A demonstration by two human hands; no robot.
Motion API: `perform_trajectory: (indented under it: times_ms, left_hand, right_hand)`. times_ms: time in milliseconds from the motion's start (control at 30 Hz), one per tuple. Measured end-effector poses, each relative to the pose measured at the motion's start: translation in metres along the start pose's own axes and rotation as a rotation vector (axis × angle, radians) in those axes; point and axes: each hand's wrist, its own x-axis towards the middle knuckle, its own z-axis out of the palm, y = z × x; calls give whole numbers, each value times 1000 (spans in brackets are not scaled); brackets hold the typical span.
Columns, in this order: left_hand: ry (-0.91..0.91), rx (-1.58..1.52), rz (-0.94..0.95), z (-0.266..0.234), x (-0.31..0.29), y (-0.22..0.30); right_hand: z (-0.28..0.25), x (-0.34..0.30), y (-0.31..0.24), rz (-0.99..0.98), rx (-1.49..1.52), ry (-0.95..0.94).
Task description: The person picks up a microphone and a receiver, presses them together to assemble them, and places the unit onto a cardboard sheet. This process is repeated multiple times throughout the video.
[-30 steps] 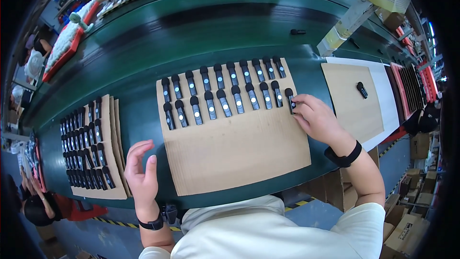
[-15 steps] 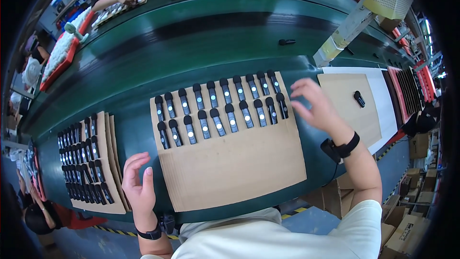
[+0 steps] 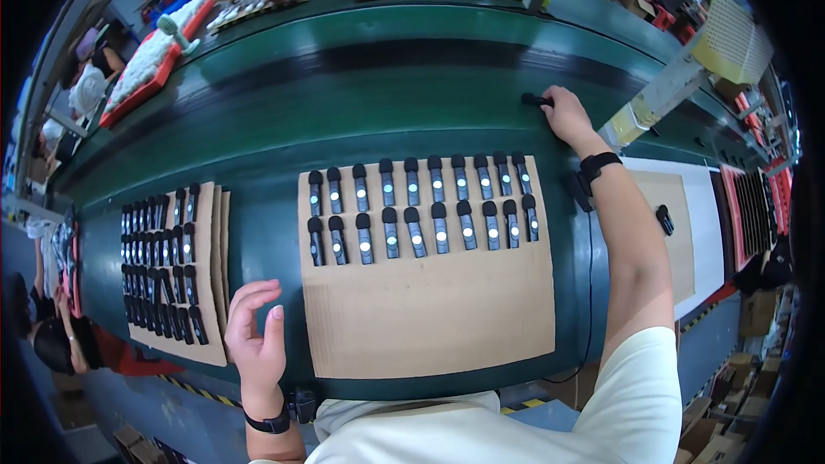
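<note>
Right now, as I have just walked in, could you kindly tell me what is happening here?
A person in a pale shirt has the right hand at a black microphone-like piece out on the green work surface. The left hand is raised, open and holding nothing. On the cardboard sheet between the arms, similar pieces lie in two rows across the far half. More lie on a cardboard stack to the left.

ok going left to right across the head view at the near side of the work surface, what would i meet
cardboard stack → left hand → cardboard sheet bearing two rows of black microphones → right forearm → lone black microphone → red-edged dark stack
</note>
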Motion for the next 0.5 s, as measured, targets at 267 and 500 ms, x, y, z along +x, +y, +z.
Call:
perform_trajectory:
  times_ms: [267, 500]
  left_hand:
    - [37, -30, 7, 5, -7, 10]
    - [-50, -128, 96, 8, -12, 26]
  right_hand:
    - [-50, -62, -39, 156, 962, -84]
    - [-137, -232, -146, 116, 1030, -102]
